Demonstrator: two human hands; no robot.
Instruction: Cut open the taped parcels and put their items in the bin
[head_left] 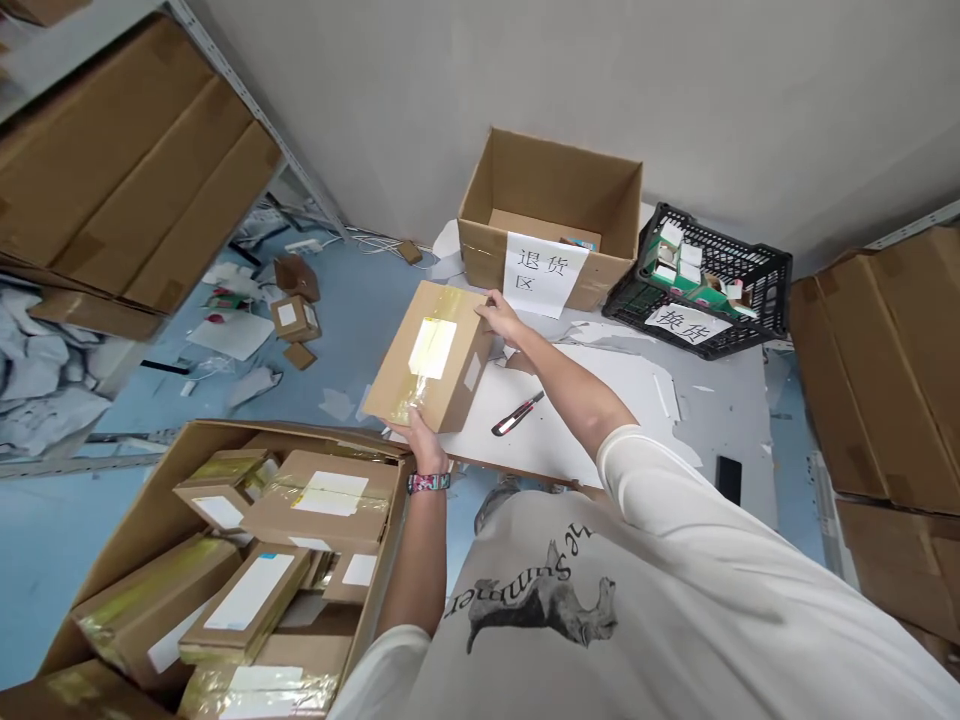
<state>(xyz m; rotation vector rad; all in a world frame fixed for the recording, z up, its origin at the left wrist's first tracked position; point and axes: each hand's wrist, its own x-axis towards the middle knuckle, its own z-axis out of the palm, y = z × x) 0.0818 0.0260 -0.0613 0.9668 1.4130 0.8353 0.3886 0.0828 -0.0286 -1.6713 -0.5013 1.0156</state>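
Between my two hands is a taped cardboard box [397, 345] with a white label on its top, held tilted over the left part of the white table. My left hand [422, 442] grips its near edge, the fingers partly hidden underneath. At the far right corner, my right hand [504, 322] has its thumb and fingers closed on the box. A red and black utility knife [517, 413] lies on the table just right of the box, touched by neither hand.
A large open carton [480, 245] with a paper sign stands at the back, beside a black plastic crate [780, 290] holding small green boxes. At lower left, a big carton [135, 490] holds several taped parcels. A phone [728, 479] lies at the table's right.
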